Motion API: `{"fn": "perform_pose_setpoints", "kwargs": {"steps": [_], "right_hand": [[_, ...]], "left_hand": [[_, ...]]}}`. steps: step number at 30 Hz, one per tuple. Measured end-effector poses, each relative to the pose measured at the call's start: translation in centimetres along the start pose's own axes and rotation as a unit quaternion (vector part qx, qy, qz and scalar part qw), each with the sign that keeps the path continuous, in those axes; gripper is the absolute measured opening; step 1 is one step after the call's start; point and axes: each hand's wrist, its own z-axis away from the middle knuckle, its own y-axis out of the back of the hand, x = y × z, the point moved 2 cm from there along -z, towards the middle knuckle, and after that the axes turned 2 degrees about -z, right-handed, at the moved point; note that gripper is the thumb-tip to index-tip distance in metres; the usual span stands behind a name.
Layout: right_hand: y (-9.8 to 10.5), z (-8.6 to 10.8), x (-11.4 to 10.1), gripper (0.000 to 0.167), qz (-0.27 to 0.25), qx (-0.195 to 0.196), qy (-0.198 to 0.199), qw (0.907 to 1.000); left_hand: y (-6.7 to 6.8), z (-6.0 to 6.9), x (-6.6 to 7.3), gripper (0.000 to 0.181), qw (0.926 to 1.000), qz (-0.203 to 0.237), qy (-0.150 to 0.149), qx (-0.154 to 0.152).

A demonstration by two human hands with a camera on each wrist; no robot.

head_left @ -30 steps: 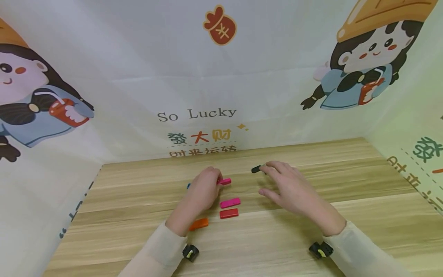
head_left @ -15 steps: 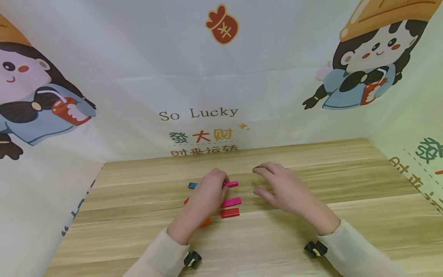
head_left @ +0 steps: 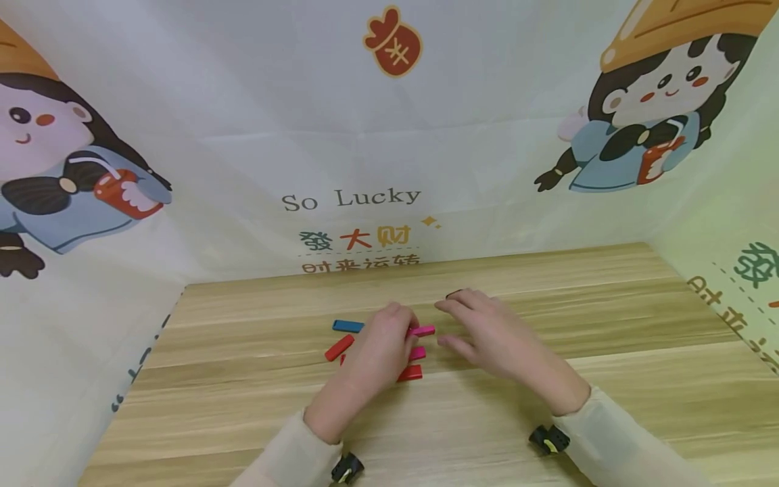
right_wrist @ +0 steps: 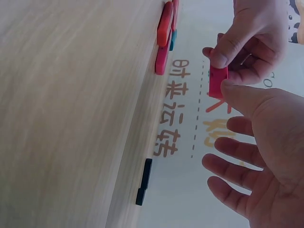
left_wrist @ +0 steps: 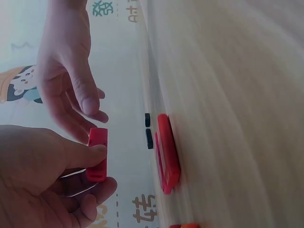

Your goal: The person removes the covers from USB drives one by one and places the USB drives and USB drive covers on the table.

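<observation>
On my feed I can read the words "So Lucky" (head_left: 351,199) in dark letters on the white cloth wall (head_left: 243,169). Below them stand the large characters 發大财 (head_left: 356,238) in green, red and gold, then the brown line 时来运转 (head_left: 360,264). A printed red pouch (head_left: 394,44) higher up bears a gold symbol.

The pink block (right_wrist: 217,81) is a slim, narrow bar with flat faces and squared ends; the left wrist view shows me small dark marks on it, too tiny to read. My left hand (head_left: 382,346) pinches it between thumb and fingers, lifted above the tabletop (head_left: 608,297), one end jutting toward the right hand (head_left: 502,338). That right hand grasps nothing, its fingers spread, its thumb just beside the block's free end; I cannot tell whether they touch.

On the wood, a blue block (head_left: 347,326) and a red block (head_left: 339,348) lie left of my left hand, while a second pink block (head_left: 417,353) and another red block (head_left: 411,373) lie partly hidden by it.
</observation>
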Motion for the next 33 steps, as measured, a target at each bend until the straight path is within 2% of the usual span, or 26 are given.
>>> {"fn": "perform_pose_setpoints", "kwargs": {"steps": [5,8,20,33], "right_hand": [[0.0,0.0,-0.5,0.052,0.001,-0.002,0.012,0.9999],[-0.1,0.0,-0.8,0.049,0.006,-0.002,0.019,0.9998],[-0.6,0.1,-1.1,0.035,0.020,0.001,0.042,0.9989],[-1.0,0.1,-1.2,0.019,-0.008,0.011,0.055,0.9984]], "left_hand": [[-0.3,0.3,0.5,0.006,0.9994,-0.018,-0.014,0.026],[-0.4,0.5,0.8,0.007,0.9991,-0.022,-0.016,0.031],[-0.5,1.0,1.2,0.006,0.9987,0.016,-0.025,0.041],[-0.8,1.2,1.1,0.007,0.9961,0.033,-0.048,0.065]]}}
